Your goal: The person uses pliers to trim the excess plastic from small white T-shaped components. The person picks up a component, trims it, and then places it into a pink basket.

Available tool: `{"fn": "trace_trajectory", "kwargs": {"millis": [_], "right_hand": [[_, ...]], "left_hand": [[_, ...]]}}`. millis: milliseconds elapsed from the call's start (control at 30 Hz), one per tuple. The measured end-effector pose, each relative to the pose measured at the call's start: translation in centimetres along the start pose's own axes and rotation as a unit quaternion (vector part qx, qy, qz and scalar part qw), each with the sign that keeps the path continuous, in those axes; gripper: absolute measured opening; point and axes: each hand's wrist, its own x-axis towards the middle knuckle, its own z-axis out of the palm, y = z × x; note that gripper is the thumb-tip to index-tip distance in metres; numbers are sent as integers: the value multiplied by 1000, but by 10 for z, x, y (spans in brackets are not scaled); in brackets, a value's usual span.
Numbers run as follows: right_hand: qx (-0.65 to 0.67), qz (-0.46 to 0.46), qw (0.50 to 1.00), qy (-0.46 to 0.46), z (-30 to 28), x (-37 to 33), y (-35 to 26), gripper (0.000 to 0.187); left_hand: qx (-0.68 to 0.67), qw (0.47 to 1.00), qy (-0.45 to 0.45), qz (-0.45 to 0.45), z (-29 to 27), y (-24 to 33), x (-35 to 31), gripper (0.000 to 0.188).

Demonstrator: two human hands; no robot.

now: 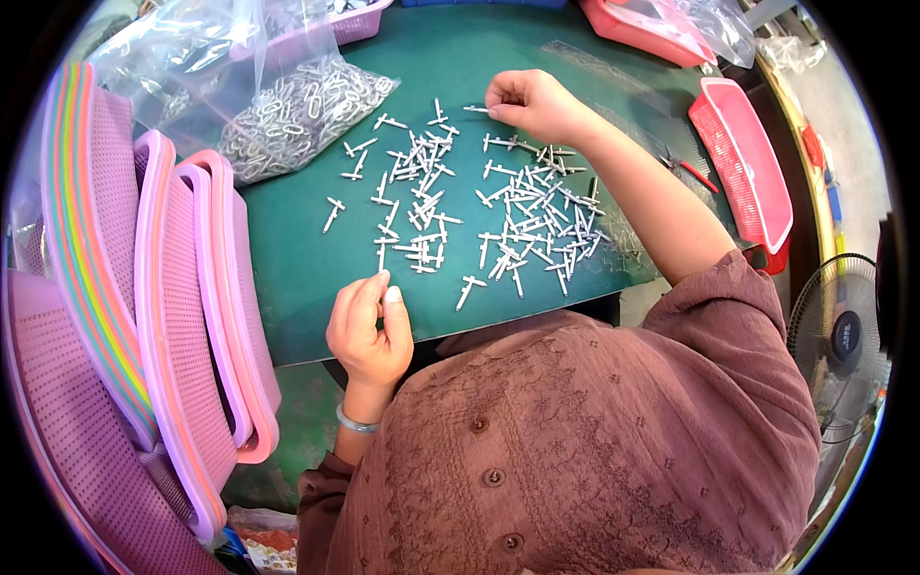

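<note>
At the heap's (551, 213) one o'clock, the right hand (527, 103) pinches a metal piece (474, 108), best held lightly; at seven, the left hand (368, 331) curls, its grip unclear.

I can read no word, number or sign around my table (297, 268). Beyond its right edge, the dark, round fan hub (845, 337) carries pale lettering, but it is too small and slanted for me to make out. Toward the table's far right corner lies a clear strip (609, 79); any marks on it are too faint to tell.
</note>
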Motion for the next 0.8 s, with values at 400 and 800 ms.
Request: {"fn": "trace_trajectory", "kwargs": {"millis": [400,800], "right_hand": [[177,-10,984,-5,-3,-27,-29,14],[158,-140,977,-25,24,-70,-88,15]], "left_hand": [[12,1000,-1,-7,0,2,-1,14],[-210,960,-42,-181,5,27,19,15]]}}
